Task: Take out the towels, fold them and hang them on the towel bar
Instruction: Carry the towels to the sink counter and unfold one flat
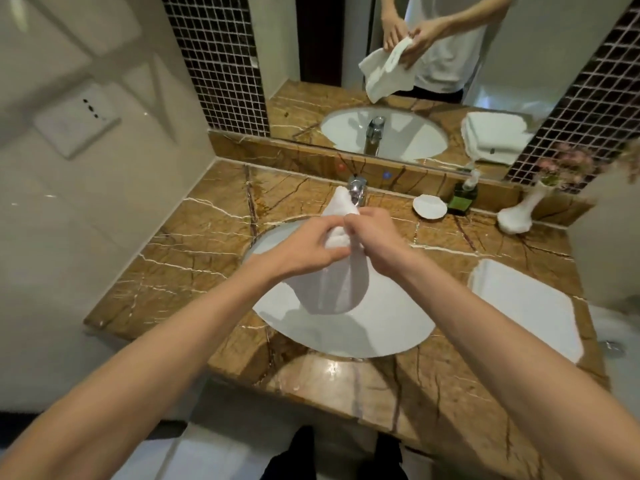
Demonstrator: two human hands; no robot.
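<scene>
Currently I pinch the small towel (329, 282) with my left hand (304, 247) and right hand (375, 237) above the sink (381, 327), keeping it hanging free for folding

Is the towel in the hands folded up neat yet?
Not yet. The towel hangs bunched from the left hand and right hand, above the sink.

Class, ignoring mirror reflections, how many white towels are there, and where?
2. One bunched white cloth towel, gripped by left hand and right hand above the white sink; one folded white towel on the brown marble counter at right. Others may hide beneath that one.
</scene>
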